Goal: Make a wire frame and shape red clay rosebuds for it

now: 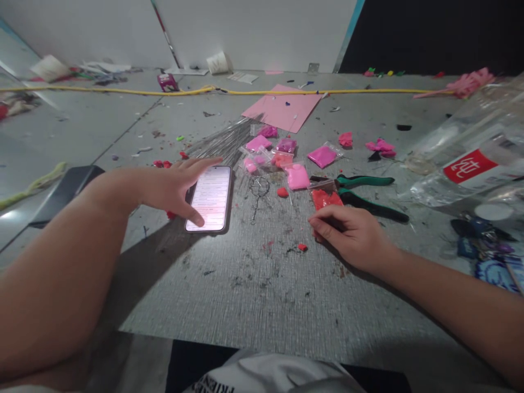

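Note:
My left hand (174, 186) lies open over the left edge of a lit smartphone (210, 197) that rests flat on the grey floor; the thumb touches the lower left of the screen and the fingers stretch across its top. My right hand (351, 232) rests on the floor to the right with its fingers curled under, pressed on a red piece of clay (325, 199) in a clear bag. A small red clay bit (302, 247) lies just left of that hand.
Several small bags of pink clay (297, 176) lie beyond the phone, beside a bundle of thin wires (223, 143) and a bent wire loop (258, 188). Green-handled pliers (360, 182) lie right of the bags. A pink sheet (282, 109), a yellow cord (123, 91) and a clear plastic bag (470, 158) sit farther off.

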The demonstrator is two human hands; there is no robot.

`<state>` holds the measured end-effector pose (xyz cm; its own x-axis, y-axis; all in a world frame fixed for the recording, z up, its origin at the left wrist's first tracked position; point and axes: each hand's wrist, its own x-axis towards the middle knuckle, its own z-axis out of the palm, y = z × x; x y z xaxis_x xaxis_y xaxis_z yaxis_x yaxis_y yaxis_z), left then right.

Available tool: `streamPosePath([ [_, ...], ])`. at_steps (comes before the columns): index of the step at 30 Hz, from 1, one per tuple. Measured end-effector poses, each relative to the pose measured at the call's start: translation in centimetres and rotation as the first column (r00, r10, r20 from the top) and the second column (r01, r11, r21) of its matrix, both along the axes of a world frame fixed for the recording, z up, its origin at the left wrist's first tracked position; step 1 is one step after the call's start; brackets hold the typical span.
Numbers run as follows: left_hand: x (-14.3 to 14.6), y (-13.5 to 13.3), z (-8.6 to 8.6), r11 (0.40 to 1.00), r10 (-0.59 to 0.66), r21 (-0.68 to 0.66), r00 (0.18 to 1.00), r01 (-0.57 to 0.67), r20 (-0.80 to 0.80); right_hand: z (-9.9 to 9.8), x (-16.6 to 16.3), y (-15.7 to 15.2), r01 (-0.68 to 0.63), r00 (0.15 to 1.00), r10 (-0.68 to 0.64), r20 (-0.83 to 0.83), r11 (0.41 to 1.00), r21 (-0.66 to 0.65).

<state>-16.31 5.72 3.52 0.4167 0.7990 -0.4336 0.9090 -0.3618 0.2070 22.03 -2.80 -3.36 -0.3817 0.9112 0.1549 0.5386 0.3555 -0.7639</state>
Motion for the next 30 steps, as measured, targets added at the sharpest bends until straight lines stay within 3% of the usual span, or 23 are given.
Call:
streamPosePath([
  [5,-0.2,-0.5,-0.2,1.000,-0.005,0.019,1.000,0.005,0.008,0.1,-0.1,0.0,-0.006,1.000,0.006,-0.002,1.000,-0.010],
  [8,-1.0,0.2,-0.1,0.988,0.023,0.152,0.999,-0.028,0.030,0.1,0.0,0.0,-0.005,1.000,0.005,-0.002,1.000,-0.009],
  [10,-1.5,0.8,0.1,0.950,0.116,0.281,0.991,-0.132,0.072,0.0,0.0,0.0,-0.006,1.000,0.006,-0.007,1.000,-0.010],
  [12,-1.7,1.2,0.3,0.925,0.166,0.328,0.980,-0.192,0.106,0.0,0.0,0.0,-0.008,1.000,0.008,-0.005,1.000,-0.013],
  [17,-0.7,0.9,0.2,0.978,0.035,0.201,0.997,-0.047,0.065,0.1,0.0,0.0,-0.012,1.000,0.012,0.007,1.000,-0.004],
  [19,0.3,0.6,0.2,0.956,-0.003,0.290,0.992,-0.035,0.127,0.0,0.0,-0.1,0.005,0.999,-0.006,-0.032,0.999,-0.042],
  [21,1.7,0.1,0.2,0.898,-0.036,0.435,0.974,-0.066,0.223,-0.2,-0.2,-0.1,0.035,0.993,-0.044,-0.108,0.996,-0.086],
  [23,3.5,-0.6,0.1,0.850,-0.002,0.484,0.916,-0.210,0.402,-0.4,-0.3,-0.2,0.054,0.977,-0.076,-0.198,0.992,-0.116],
  [25,5.6,-1.8,-0.5,0.866,0.018,0.378,0.776,-0.328,0.631,-0.7,-0.5,-0.3,0.061,0.959,-0.099,-0.266,0.987,-0.150],
  [28,9.0,-4.0,-2.0,0.922,0.022,0.194,0.548,-0.334,0.836,-1.2,-0.5,-0.3,0.097,0.924,-0.168,-0.342,0.972,-0.216],
  [30,11.2,-5.4,-3.2,0.943,0.118,0.042,0.452,-0.329,0.884,-1.4,-0.4,-0.3,0.103,0.905,-0.194,-0.378,0.963,-0.248],
])
